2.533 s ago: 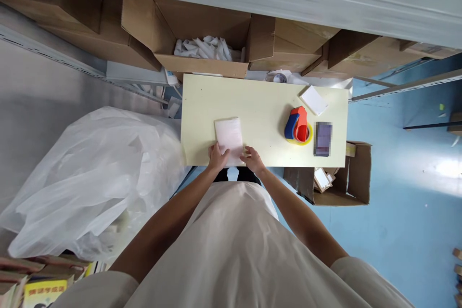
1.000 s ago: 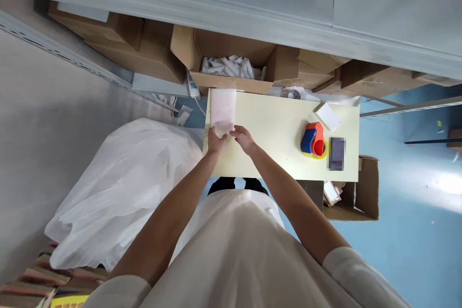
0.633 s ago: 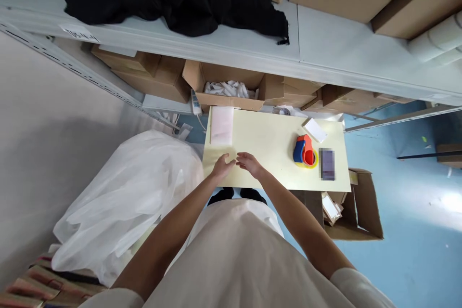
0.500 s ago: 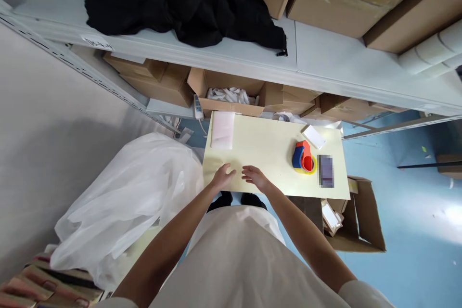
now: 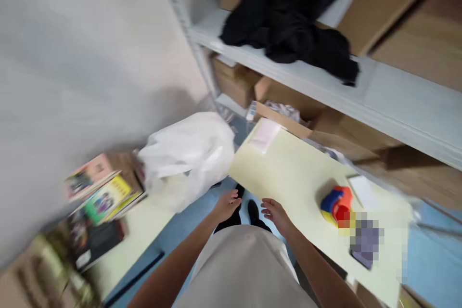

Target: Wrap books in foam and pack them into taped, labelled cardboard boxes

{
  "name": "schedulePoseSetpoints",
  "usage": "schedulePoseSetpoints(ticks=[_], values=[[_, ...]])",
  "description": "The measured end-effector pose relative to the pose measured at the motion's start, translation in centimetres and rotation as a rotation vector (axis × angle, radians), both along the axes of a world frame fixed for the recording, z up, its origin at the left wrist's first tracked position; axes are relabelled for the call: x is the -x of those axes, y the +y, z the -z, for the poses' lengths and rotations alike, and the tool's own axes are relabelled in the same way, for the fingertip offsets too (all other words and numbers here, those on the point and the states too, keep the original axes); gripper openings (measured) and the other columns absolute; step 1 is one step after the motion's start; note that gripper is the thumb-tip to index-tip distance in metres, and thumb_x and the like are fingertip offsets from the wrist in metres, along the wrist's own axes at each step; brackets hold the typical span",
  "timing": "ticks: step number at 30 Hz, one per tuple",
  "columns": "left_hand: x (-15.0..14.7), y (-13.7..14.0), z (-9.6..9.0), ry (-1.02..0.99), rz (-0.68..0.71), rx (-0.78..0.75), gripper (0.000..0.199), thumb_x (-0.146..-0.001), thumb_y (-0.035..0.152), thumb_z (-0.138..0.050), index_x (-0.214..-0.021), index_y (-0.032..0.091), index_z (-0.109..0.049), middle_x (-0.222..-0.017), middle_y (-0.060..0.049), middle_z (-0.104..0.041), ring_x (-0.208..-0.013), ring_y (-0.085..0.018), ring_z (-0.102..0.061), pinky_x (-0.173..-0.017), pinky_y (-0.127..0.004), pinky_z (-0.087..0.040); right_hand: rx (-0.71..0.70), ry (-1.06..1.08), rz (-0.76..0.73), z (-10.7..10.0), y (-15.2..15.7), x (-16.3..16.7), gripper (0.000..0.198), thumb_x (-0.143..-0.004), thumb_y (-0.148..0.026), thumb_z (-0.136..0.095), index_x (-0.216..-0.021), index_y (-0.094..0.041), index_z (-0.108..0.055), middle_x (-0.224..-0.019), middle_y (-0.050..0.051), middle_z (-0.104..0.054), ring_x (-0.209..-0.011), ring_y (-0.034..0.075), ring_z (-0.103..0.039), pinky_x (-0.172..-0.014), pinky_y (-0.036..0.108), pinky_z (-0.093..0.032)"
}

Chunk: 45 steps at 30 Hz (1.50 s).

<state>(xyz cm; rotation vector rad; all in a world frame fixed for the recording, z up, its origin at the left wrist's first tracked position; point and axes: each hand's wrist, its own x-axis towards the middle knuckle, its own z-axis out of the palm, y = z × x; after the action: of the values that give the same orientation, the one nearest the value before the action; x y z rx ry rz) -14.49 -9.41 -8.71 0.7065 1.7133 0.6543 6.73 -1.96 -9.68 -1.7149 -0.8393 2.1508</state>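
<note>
My left hand (image 5: 227, 206) hangs in front of my body, fingers apart and holding nothing, above the floor beside the table's near corner. At the near edge of the pale yellow table (image 5: 288, 173) is my right hand (image 5: 275, 213), its fingers loosely spread and nothing in them. A red and blue tape dispenser (image 5: 335, 203) with yellow tape stands on the table to the right. Close to it lie a small white box (image 5: 363, 191) and a pixelated dark phone-like object (image 5: 364, 245). A pale pink sheet or packet (image 5: 265, 135) rests at the far left corner.
Left of me, a big white plastic bag (image 5: 191, 149) sits on another pale surface, near a pile of books (image 5: 104, 192). Behind the table stands a shelf (image 5: 397, 101) with cardboard boxes and black cloth (image 5: 296, 19). A grey wall (image 5: 90, 57) rises at the left.
My view has swung left, bringing the books into sight and shifting the table to the right. Both hands stay empty and now sit off the table's near left corner.
</note>
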Motion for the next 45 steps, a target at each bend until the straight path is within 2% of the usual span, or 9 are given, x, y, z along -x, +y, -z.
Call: schedulePoseSetpoints(ticks=[7,13,23,26,29,33,36,38,45], values=[[-0.1,-12.9,-3.6,0.089,-0.466,-0.003,0.053,-0.073,0.048,-0.059,-0.117,0.019,-0.057,-0.12,-0.014,-0.062,-0.102,-0.026,-0.064,-0.088,-0.038,-0.05,-0.165,0.163,-0.589,-1.0,-0.9,6.8,0.031,-0.066,-0.042,-0.065,-0.087,-0.02,-0.061,-0.049,-0.005,-0.054,-0.04,0.012,-0.049,-0.046,0.027,-0.041],[2.0,-24.1,-4.3,0.18,-0.836,-0.015,0.052,-0.072,0.047,-0.06,-0.115,0.017,-0.058,-0.118,-0.014,-0.063,-0.103,-0.026,-0.063,-0.09,-0.038,-0.049,-0.328,0.236,-0.95,-3.7,-6.6,15.4,0.034,-0.068,-0.045,-0.062,-0.09,-0.02,-0.06,-0.05,-0.006,-0.054,-0.038,0.011,-0.046,-0.042,0.024,-0.036],[11.0,-43.0,-2.1,0.407,-1.222,-0.083,0.045,-0.072,0.043,-0.06,-0.107,0.015,-0.061,-0.114,-0.015,-0.064,-0.103,-0.029,-0.062,-0.088,-0.044,-0.05,-0.336,0.34,-1.286,-3.2,-25.6,30.4,0.028,-0.067,-0.039,-0.066,-0.085,-0.02,-0.06,-0.065,-0.002,-0.064,-0.054,0.013,-0.06,-0.062,0.03,-0.05],[13.8,-49.7,-0.9,0.506,-1.454,0.005,0.052,-0.072,0.041,-0.062,-0.116,0.015,-0.056,-0.128,-0.016,-0.055,-0.119,-0.031,-0.052,-0.096,-0.046,-0.045,-0.309,0.335,-1.34,-2.5,-32.9,34.6,0.026,-0.063,-0.035,-0.07,-0.083,-0.019,-0.063,-0.075,0.002,-0.068,-0.068,0.016,-0.065,-0.075,0.034,-0.051],[15.7,-55.1,0.4,0.403,-1.699,0.098,0.064,-0.079,0.042,-0.055,-0.134,0.012,-0.04,-0.14,-0.021,-0.042,-0.126,-0.03,-0.046,-0.098,-0.043,-0.045,-0.283,0.344,-1.402,-1.5,-39.9,38.1,0.03,-0.058,-0.028,-0.076,-0.085,-0.019,-0.065,-0.088,0.005,-0.071,-0.087,0.02,-0.066,-0.087,0.038,-0.049],[17.3,-58.8,2.0,0.411,-1.723,0.13,0.066,-0.084,0.044,-0.049,-0.14,0.014,-0.031,-0.146,-0.02,-0.035,-0.134,-0.029,-0.035,-0.104,-0.042,-0.038,-0.212,0.361,-1.416,-0.3,-46.9,42.1,0.043,-0.056,-0.022,-0.078,-0.097,-0.02,-0.065,-0.111,0.008,-0.068,-0.107,0.023,-0.061,-0.096,0.043,-0.045],[18.1,-59.4,3.2,0.624,-1.503,0.136,0.072,-0.078,0.044,-0.057,-0.138,0.011,-0.036,-0.15,-0.021,-0.026,-0.142,-0.032,-0.011,-0.113,-0.051,-0.017,-0.211,0.393,-1.388,0.4,-49.7,44.8,0.055,-0.058,-0.022,-0.077,-0.111,-0.022,-0.061,-0.128,0.009,-0.059,-0.123,0.024,-0.05,-0.101,0.044,-0.04],[18.5,-59.4,3.9,0.637,-1.405,0.164,0.075,-0.075,0.044,-0.06,-0.138,0.009,-0.037,-0.151,-0.023,-0.021,-0.142,-0.036,-0.004,-0.112,-0.056,-0.012,-0.234,0.406,-1.37,0.7,-50.8,46.3,0.06,-0.062,-0.022,-0.074,-0.12,-0.022,-0.055,-0.134,0.01,-0.053,-0.129,0.023,-0.044,-0.103,0.042,-0.039],[18.5,-60.0,5.3,0.524,-1.448,0.219,0.066,-0.075,0.04,-0.06,-0.131,0.009,-0.044,-0.148,-0.024,-0.027,-0.14,-0.036,-0.018,-0.112,-0.053,-0.018,-0.278,0.328,-1.286,1.0,-52.8,49.0,0.063,-0.063,-0.016,-0.066,-0.123,-0.022,-0.047,-0.13,0.01,-0.055,-0.113,0.02,-0.056,-0.093,0.035,-0.047]])
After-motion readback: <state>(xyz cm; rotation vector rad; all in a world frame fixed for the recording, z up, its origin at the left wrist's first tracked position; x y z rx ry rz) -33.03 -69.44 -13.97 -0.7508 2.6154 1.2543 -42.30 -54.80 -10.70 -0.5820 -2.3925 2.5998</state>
